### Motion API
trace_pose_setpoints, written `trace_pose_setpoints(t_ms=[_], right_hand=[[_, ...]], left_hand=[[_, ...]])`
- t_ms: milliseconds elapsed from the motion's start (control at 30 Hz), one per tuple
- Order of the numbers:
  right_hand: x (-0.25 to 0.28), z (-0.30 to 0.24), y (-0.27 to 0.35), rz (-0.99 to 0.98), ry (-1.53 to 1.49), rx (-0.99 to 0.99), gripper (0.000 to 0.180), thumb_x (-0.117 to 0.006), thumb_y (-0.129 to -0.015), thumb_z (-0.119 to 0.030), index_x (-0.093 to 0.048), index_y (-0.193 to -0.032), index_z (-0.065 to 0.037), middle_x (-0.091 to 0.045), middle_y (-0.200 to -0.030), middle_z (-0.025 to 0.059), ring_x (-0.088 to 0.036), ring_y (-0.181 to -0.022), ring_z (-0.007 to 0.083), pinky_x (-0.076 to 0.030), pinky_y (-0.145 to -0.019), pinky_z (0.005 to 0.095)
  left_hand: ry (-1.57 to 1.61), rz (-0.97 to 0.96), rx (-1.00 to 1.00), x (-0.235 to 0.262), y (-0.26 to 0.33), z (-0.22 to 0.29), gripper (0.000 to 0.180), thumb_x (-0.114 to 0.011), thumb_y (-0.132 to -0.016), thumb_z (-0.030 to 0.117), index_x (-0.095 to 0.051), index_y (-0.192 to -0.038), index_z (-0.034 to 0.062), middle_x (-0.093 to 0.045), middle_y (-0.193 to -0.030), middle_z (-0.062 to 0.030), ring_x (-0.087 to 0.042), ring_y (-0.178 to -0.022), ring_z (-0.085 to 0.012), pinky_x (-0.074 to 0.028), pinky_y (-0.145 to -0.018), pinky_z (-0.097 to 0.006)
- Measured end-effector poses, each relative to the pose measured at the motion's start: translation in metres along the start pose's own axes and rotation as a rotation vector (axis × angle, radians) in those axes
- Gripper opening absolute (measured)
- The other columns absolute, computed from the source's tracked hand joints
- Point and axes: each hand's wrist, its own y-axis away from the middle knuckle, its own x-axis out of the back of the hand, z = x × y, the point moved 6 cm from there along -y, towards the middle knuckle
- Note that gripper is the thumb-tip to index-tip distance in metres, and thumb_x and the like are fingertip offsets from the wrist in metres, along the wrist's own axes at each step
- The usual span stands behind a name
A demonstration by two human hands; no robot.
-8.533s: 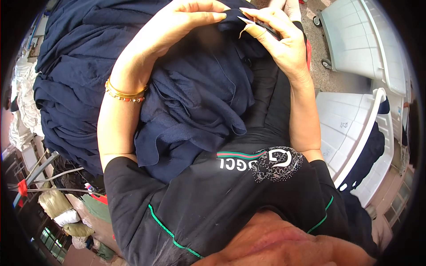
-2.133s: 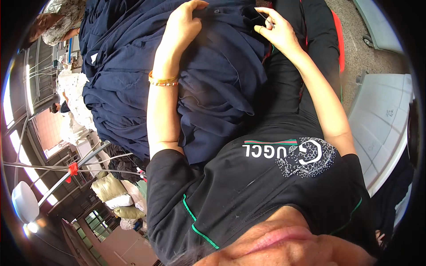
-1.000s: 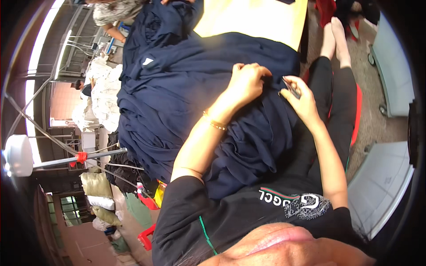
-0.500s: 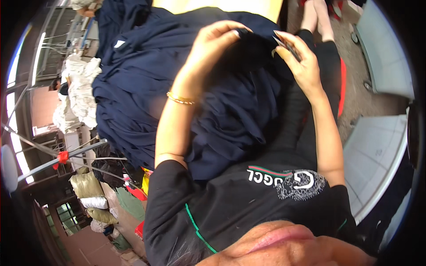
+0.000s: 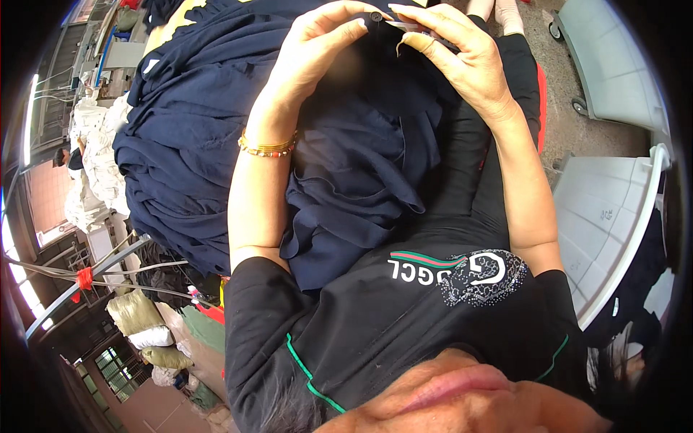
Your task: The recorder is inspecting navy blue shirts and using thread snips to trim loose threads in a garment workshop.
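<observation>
A navy garment (image 5: 354,166) lies bunched over my lap, its upper part raised between my hands. My left hand (image 5: 310,54) pinches its edge beside a dark round button (image 5: 376,16). Just right of that button, my right hand (image 5: 465,61) is closed on small thread snips (image 5: 403,26); their silver blades point left toward the button, and the handle is mostly hidden by my fingers. Both hands are close together near the top of the view.
More navy cloth (image 5: 180,144) is heaped at the left on a yellow surface (image 5: 173,29). White cloth piles (image 5: 101,159) and stuffed sacks (image 5: 135,312) stand farther left. Grey wheeled bins (image 5: 613,58) are at the right. A metal pole with a red tie (image 5: 84,278) crosses the left side.
In the view, both hands and the cloth sit higher and farther left, as the whole scene has shifted. My hands are closer together, with the snips nearer the button, which now shows.
</observation>
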Motion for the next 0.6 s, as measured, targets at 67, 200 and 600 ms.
trace_pose_setpoints(t_ms=[67, 200, 600], right_hand=[[-0.003, -0.006, -0.002, -0.029, 0.130, 0.043, 0.030, -0.071, -0.092, -0.001, -0.068, -0.121, 0.004, -0.066, -0.097, 0.0113, -0.064, -0.088, 0.0197, -0.051, -0.078, 0.0279], [-0.005, -0.006, -0.004, -0.022, 0.144, 0.072, 0.030, -0.071, -0.091, -0.001, -0.068, -0.121, 0.004, -0.066, -0.095, 0.0105, -0.063, -0.087, 0.0196, -0.051, -0.077, 0.0282], [-0.007, -0.003, -0.003, -0.020, 0.120, 0.068, 0.029, -0.071, -0.091, -0.001, -0.068, -0.120, 0.003, -0.065, -0.096, 0.0104, -0.063, -0.087, 0.0197, -0.050, -0.079, 0.0278]], left_hand=[[0.000, 0.015, 0.006, -0.007, -0.001, 0.006, 0.022, -0.061, -0.101, 0.010, -0.070, -0.120, 0.0032, -0.072, -0.113, -0.0038, -0.065, -0.108, -0.0128, -0.048, -0.100, -0.026], [0.228, 0.016, 0.092, -0.016, -0.004, 0.008, 0.019, -0.061, -0.097, 0.003, -0.067, -0.115, -0.0003, -0.070, -0.111, -0.0035, -0.064, -0.103, -0.0128, -0.048, -0.095, -0.025], [0.268, -0.116, -0.102, -0.017, -0.011, 0.006, 0.019, -0.060, -0.099, 0.003, -0.066, -0.117, -0.0003, -0.069, -0.112, -0.0023, -0.062, -0.103, -0.0100, -0.047, -0.095, -0.023]])
